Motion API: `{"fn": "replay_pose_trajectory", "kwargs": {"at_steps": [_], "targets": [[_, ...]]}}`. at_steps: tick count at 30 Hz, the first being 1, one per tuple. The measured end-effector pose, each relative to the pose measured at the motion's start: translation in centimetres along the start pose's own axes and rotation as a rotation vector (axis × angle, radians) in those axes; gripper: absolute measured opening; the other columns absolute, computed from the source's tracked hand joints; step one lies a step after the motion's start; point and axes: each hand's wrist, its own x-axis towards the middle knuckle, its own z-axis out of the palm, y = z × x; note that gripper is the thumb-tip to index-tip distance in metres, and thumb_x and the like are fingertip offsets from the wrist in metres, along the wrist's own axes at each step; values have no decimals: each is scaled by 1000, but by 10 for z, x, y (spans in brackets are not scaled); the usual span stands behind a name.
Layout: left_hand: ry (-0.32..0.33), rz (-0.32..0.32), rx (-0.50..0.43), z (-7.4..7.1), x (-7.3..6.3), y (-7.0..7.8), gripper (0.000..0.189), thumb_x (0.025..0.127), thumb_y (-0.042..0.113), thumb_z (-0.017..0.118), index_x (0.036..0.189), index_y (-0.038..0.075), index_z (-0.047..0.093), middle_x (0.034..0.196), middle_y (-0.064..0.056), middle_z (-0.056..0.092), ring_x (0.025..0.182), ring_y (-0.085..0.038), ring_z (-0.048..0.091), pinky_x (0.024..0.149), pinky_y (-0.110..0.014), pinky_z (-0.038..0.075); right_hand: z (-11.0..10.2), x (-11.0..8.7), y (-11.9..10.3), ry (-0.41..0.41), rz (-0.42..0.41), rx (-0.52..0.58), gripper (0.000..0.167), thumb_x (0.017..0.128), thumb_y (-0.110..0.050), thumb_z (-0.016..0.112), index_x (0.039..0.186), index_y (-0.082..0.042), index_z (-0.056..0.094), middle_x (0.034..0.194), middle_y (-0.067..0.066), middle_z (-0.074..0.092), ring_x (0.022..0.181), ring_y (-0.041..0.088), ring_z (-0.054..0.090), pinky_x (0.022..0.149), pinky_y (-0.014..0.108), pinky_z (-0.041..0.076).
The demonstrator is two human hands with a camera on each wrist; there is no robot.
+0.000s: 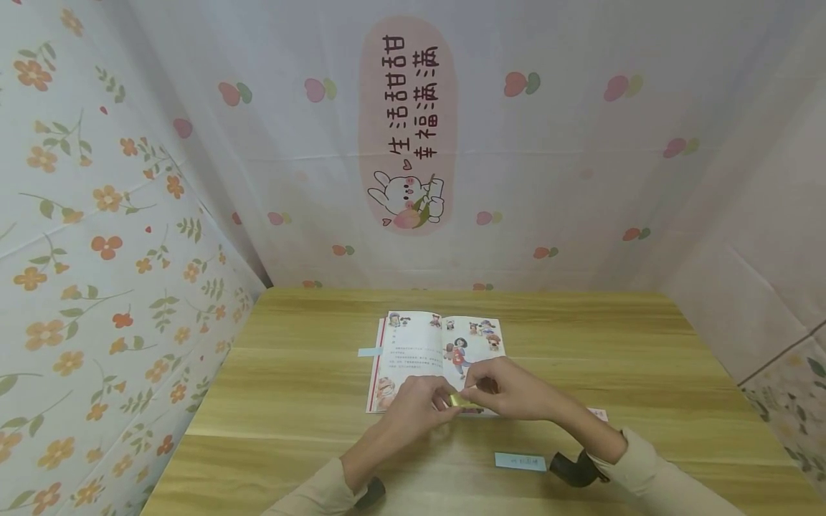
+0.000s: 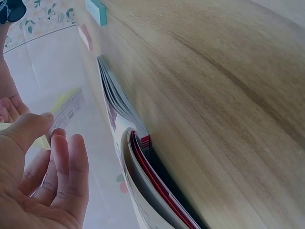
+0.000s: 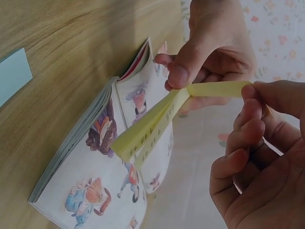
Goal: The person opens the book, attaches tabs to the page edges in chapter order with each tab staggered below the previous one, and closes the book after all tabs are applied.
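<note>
Yellow sticky-note strips [image 3: 147, 125] with dark writing hang between my two hands, above the lower part of an open picture book [image 1: 413, 344]. My left hand [image 1: 419, 405] pinches them between thumb and fingers; the left wrist view shows its thumb pressing on the yellow paper [image 2: 43, 142]. In the right wrist view, my right hand [image 3: 267, 157] pinches the far end of one strip, which bends away from the others. The strips spread apart at their lower end. The book lies on the table with illustrated pages facing up.
A light blue sticky-note pad [image 1: 519, 461] lies near the front of the wooden table [image 1: 290, 380]. A blue tab [image 1: 371, 352] sticks out from the book's left edge. Beside my right wrist lies a pink slip [image 1: 599, 414]. Patterned cloth [image 1: 548, 143] hangs behind the table.
</note>
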Motion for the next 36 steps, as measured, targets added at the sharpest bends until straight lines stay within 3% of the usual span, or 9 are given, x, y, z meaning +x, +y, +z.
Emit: {"fn": "replay_pose_trajectory", "kwargs": {"at_steps": [7,14,23,31,36], "targets": [[11,8,6,1,0,0,10,82,9,84,88,9,76,69,14,65,62,6,56,55,-12,48,-1,-1,-2,11,-41,4,21,98,-13,69,79,-20,64,66,-18,46,56,0,39,48,17,32],[-16,-27,24,1,-4,-3,12,80,6,85,83,7,73,70,10,66,60,5,56,54,-12,49,-11,-1,-1,67,-64,26,17,100,-12,66,85,-18,67,71,-12,50,60,2,42,52,21,40],[-92,-58,-72,0,-13,4,18,81,6,86,96,2,75,72,12,66,63,4,59,60,-14,52,-33,-11,31,180,96,9,15,101,-15,65,87,-18,69,76,-3,57,65,10,46,58,25,42],[-153,-7,-103,7,-26,10,18,81,6,85,96,5,75,73,15,65,64,7,58,60,-12,52,-41,-24,65,259,243,9,17,102,-17,64,88,-10,72,82,7,63,71,27,58,61,29,50],[-210,47,-136,17,-35,13,17,82,6,85,95,6,74,74,17,62,65,9,57,59,-11,52,-45,-30,75,272,268,19,18,102,-13,62,92,-2,71,87,15,63,73,37,58,61,29,51]]}}
